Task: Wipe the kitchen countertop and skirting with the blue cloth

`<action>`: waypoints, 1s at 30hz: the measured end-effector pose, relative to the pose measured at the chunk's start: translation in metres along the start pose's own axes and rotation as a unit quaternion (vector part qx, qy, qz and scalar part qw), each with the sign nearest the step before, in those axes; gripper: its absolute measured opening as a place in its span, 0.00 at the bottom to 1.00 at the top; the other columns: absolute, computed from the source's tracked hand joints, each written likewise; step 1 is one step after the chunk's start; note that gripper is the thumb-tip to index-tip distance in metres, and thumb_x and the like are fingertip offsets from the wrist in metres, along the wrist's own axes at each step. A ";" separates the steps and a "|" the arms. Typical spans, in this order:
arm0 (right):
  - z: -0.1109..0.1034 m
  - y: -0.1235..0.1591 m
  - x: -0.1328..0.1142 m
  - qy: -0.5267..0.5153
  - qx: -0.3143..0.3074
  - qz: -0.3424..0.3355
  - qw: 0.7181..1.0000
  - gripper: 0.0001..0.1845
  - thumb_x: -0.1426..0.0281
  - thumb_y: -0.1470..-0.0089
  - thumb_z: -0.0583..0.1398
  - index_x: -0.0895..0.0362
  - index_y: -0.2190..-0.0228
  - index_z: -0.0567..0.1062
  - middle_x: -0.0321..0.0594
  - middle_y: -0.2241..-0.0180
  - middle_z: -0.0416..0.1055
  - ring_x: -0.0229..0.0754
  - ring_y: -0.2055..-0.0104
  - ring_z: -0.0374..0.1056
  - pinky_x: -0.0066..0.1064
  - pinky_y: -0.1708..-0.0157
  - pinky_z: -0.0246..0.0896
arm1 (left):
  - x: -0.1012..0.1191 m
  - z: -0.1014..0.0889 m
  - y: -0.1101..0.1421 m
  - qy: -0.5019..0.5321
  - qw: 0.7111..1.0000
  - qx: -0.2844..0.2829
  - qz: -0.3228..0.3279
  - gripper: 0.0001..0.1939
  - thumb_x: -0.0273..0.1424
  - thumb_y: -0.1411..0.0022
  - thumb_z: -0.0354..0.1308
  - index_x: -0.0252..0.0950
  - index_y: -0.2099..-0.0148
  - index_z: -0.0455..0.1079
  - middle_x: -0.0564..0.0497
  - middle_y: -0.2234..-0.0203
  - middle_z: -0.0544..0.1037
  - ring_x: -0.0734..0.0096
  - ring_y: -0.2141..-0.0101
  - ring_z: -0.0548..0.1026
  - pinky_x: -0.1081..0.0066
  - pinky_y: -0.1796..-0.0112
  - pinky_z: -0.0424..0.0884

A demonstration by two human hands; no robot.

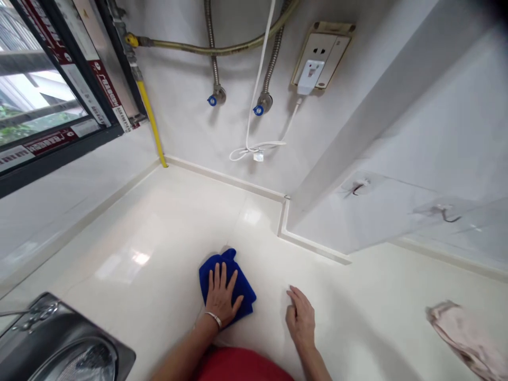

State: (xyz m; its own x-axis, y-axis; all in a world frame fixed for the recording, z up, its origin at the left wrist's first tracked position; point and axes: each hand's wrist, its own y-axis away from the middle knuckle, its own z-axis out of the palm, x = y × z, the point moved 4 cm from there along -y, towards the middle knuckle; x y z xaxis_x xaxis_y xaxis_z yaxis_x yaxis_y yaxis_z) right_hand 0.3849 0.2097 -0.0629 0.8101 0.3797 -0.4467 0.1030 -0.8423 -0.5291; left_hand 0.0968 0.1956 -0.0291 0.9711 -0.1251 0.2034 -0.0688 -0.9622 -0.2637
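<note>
My left hand (221, 296) lies flat on a folded blue cloth (245, 293), fingers spread, pressing it against the pale glossy countertop (166, 227). A corner of the cloth sticks up beyond the fingertips. A bracelet circles the left wrist. To the right of the cloth, apart from it, my right hand (302, 317) is held over the countertop. Its fingers are loosely bent, with a gap between thumb and forefinger, and nothing shows in it. Whether it touches the surface I cannot tell.
A metal sink or appliance edge (119, 352) stands at lower left. A crumpled pinkish cloth (462, 333) lies at right. Behind are a yellow pipe (152, 121), valves (216, 97), a hanging white cable (257, 79) and a plugged-in socket (323, 53). Wall hooks (446, 213) are at right.
</note>
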 end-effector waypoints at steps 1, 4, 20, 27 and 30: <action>0.000 -0.002 -0.003 0.014 -0.004 -0.004 1.000 0.21 0.76 0.42 0.50 0.56 0.49 0.71 0.47 0.47 0.72 0.48 0.43 0.67 0.51 0.44 0.65 | 0.007 -0.001 0.007 0.000 1.000 -0.006 0.004 0.44 0.41 0.40 0.59 0.42 0.28 0.44 0.34 0.29 0.39 0.33 0.32 0.40 0.35 0.38 0.53; -0.001 -0.005 -0.007 0.041 -0.014 -0.002 0.999 0.22 0.77 0.43 0.50 0.56 0.49 0.70 0.47 0.47 0.72 0.48 0.43 0.67 0.50 0.45 0.65 | 0.011 -0.007 0.032 0.000 1.000 -0.027 0.014 0.43 0.41 0.40 0.59 0.46 0.28 0.44 0.37 0.28 0.39 0.35 0.31 0.41 0.35 0.38 0.52; -0.004 -0.001 -0.002 0.019 -0.022 -0.033 0.999 0.21 0.75 0.44 0.51 0.60 0.51 0.72 0.51 0.48 0.73 0.52 0.46 0.69 0.49 0.47 0.66 | -0.187 -0.081 0.148 -0.110 0.914 -0.011 -0.391 0.31 0.44 0.33 0.48 0.43 0.31 0.55 0.39 0.29 0.45 0.40 0.31 0.36 0.38 0.36 0.45; 0.003 0.003 0.001 0.033 -0.025 -0.036 0.999 0.21 0.75 0.44 0.51 0.59 0.49 0.71 0.51 0.47 0.72 0.52 0.45 0.69 0.50 0.47 0.67 | -0.271 -0.102 0.125 -0.109 0.858 0.006 -0.501 0.33 0.48 0.33 0.43 0.39 0.31 0.55 0.35 0.29 0.45 0.37 0.31 0.37 0.38 0.36 0.41; 0.008 0.002 -0.001 0.044 -0.022 -0.036 0.998 0.22 0.76 0.43 0.50 0.58 0.48 0.70 0.50 0.47 0.71 0.51 0.44 0.68 0.52 0.46 0.67 | -0.311 -0.111 0.120 -0.107 0.836 0.008 -0.538 0.35 0.51 0.33 0.40 0.37 0.31 0.55 0.34 0.29 0.44 0.36 0.31 0.37 0.38 0.36 0.41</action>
State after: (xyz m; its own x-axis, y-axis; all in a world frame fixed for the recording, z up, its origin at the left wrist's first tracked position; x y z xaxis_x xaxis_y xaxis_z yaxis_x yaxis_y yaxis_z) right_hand 0.3796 0.2101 -0.0690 0.8467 0.4064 -0.3433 0.1867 -0.8312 -0.5237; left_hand -0.2387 0.0919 -0.0194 0.4876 0.8587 0.1580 0.8724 -0.4861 -0.0504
